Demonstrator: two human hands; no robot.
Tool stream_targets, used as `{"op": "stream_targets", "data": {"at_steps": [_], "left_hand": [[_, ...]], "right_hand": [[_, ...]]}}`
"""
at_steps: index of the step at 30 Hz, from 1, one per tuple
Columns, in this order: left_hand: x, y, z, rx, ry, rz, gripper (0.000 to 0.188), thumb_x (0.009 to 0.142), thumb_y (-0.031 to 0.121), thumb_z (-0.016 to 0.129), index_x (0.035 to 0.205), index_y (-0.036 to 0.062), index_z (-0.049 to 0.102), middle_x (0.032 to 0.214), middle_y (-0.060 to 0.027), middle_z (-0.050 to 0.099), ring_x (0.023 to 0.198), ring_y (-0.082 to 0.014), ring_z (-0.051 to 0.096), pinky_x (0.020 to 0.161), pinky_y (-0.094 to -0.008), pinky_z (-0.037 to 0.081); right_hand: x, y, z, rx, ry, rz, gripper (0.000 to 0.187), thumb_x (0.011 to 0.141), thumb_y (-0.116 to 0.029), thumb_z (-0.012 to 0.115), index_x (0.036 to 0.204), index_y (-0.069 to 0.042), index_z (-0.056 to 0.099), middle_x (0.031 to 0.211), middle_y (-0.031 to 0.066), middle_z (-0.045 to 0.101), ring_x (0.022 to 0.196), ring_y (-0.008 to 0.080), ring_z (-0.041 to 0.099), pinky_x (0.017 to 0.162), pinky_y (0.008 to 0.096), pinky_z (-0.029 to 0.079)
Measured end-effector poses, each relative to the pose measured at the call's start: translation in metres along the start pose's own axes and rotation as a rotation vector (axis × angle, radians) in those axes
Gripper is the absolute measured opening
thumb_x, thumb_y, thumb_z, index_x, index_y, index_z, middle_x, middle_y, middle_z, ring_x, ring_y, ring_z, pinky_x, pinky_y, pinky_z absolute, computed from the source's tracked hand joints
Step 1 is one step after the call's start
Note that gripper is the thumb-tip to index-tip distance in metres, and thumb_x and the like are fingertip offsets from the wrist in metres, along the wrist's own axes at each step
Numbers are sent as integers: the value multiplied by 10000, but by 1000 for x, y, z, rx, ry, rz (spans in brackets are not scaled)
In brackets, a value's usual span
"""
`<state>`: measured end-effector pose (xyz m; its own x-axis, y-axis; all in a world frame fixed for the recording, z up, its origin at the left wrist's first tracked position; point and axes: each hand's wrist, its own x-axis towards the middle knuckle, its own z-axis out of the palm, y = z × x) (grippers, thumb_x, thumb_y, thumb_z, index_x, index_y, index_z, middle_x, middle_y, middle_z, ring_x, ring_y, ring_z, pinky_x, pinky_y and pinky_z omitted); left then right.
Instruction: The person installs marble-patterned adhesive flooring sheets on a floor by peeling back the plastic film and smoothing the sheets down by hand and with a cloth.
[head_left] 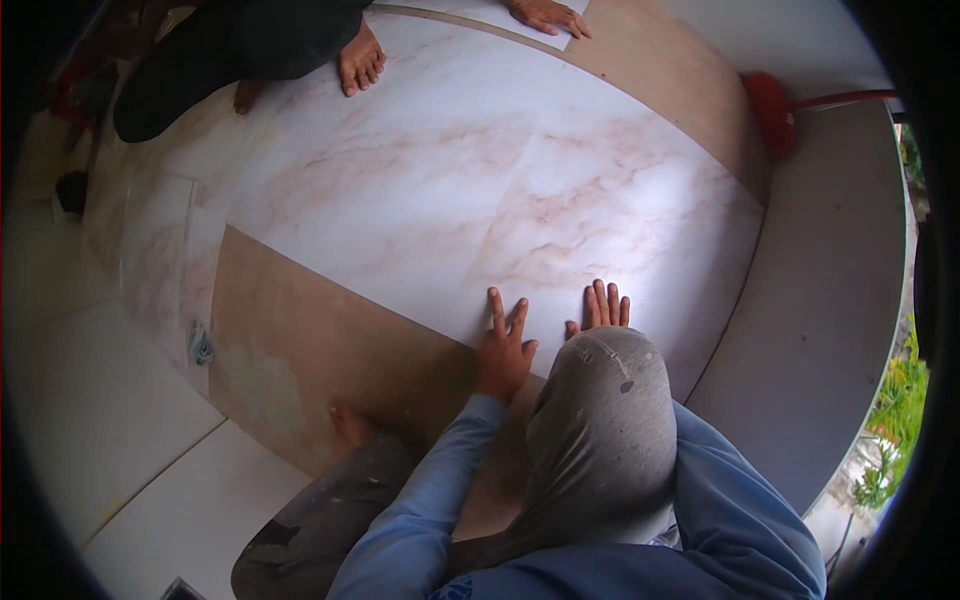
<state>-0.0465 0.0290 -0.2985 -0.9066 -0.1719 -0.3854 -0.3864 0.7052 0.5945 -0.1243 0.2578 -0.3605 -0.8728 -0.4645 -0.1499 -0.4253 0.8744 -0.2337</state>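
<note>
Large white sheets with pinkish marble veining [400, 180] cover much of the floor and look thin and glossy. My left hand [506, 350] presses on the near edge of the veined surface, two fingers stretched forward and spread. Just to its right, my right hand [605, 306] lies flat on the same surface, fingers straight; my raised grey-trousered knee [610, 370] hides its wrist. Between the hands and beyond them, a faint seam runs between neighbouring pieces. Neither hand holds anything.
Bare brown floor [320, 330] shows on my near side, another strip [640, 60] at the far side. Across from me are another person's foot [361, 62] and hand [548, 15]. A red object [770, 112] stands by the grey wall panel [820, 280]. A small bluish crumpled thing [201, 343] lies left.
</note>
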Motion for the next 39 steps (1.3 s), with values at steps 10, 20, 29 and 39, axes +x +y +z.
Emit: {"op": "stream_targets", "data": {"at_steps": [10,20,29,39], "left_hand": [[-40,-53,5,310,237,-47,792,1058,405,601,1675,-41,383,1787,-274,280,1659,-447,258,1324,-624,224],[-36,-38,56,421,49,286,800,1117,548,478,1713,27,355,1808,-206,279,1685,-368,239,1373,-545,165],[56,-108,-44,489,394,14,712,1127,523,508,1709,124,410,1817,-132,291,1680,-344,248,1369,-574,138],[4,-348,-273,234,684,-374,390,1149,353,540,1334,41,683,1225,-274,745,1086,-484,714,920,-508,585]], "right_hand": [[0,-1,-12,35,-52,38,835,1073,-531,612,1721,-75,348,1831,120,251,1719,337,99,1374,594,23],[3,-4,-3,17,-68,39,835,1086,-559,569,1724,-70,341,1828,116,262,1718,339,114,1375,593,33],[2,-3,-12,5,-127,56,846,1073,-512,591,1742,-85,298,1847,93,205,1724,314,55,1387,556,15],[9,-14,-9,27,-100,28,837,1062,-472,613,1742,-94,308,1839,111,229,1720,330,88,1383,574,14]]}}
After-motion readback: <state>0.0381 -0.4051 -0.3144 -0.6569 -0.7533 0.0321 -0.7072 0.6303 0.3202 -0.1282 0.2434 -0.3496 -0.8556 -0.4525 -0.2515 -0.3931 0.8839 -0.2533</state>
